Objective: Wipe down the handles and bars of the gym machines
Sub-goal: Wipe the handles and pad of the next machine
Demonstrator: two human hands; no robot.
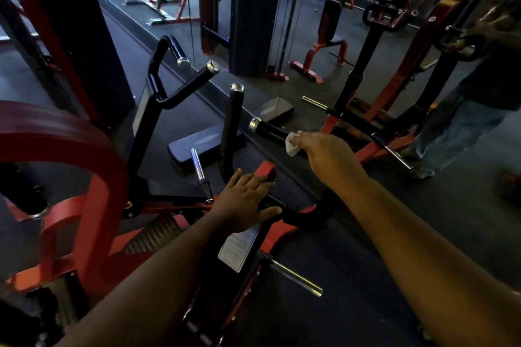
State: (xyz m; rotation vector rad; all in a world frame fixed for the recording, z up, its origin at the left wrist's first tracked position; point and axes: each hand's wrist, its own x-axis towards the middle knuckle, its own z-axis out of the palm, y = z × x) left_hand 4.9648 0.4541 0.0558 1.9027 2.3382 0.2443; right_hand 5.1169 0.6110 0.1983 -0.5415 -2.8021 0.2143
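A red and black gym machine stands in front of me. Its black right handle (267,129) with a chrome end cap points left and up. My right hand (327,152) grips that handle through a white cloth (291,144). A second black upright handle (235,110) rises just to its left. My left hand (245,200) rests flat with spread fingers on the black frame bar (293,217) below the handles.
A mirror runs along the wall ahead and reflects the machine's handles (180,70) and a standing person (473,93). Chrome weight pegs (296,277) stick out low at the right and centre. A red padded seat (42,132) is at the left. Dark rubber floor lies at the right.
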